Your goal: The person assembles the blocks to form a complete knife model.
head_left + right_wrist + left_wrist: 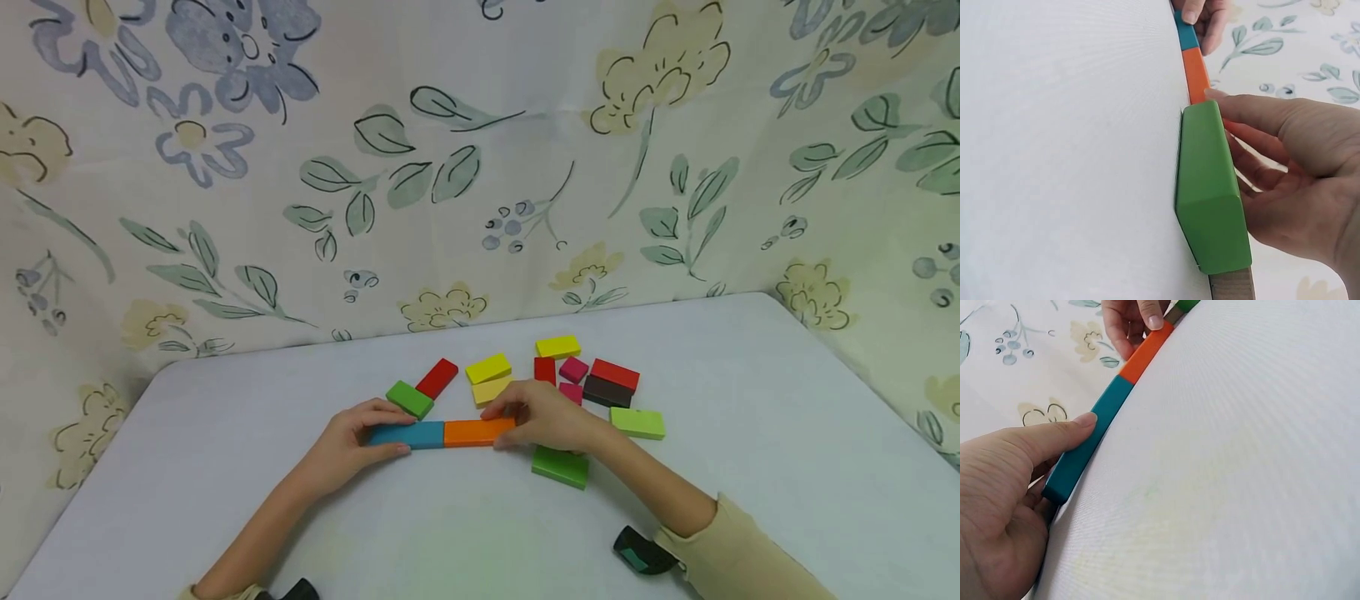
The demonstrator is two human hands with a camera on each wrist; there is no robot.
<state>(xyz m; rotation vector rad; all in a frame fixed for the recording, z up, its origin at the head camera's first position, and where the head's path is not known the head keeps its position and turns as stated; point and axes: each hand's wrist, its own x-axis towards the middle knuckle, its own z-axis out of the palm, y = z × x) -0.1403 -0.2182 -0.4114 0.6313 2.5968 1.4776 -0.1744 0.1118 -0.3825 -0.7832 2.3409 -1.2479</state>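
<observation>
Beige cloth sleeve [750, 550] on the right arm is closest, black wrist-worn device [643, 552] beside it. Left hand [348, 447] pinches the outer end of a flat blue rectangular block [423, 435], thumb on the near side, fingers on the far; right hand [551, 417] pinches the outer end of a flat orange rectangular block [472, 432]. Both grips narrow, about block-wide. Blue and orange lie in line between the hands, ends apparently touching. Just nearer than the right hand: glossy green rectangular block [560, 467], off the line. Beyond the left fingers: small mid-green block [409, 400], slim red block [437, 378] near it. Past and right of the right hand: yellow, red, pink, dark brown and lime-green blocks, loosely scattered. Judgement: the two-block join looks made, both ends held; the others sit unjoined to it, so the work seems early.
</observation>
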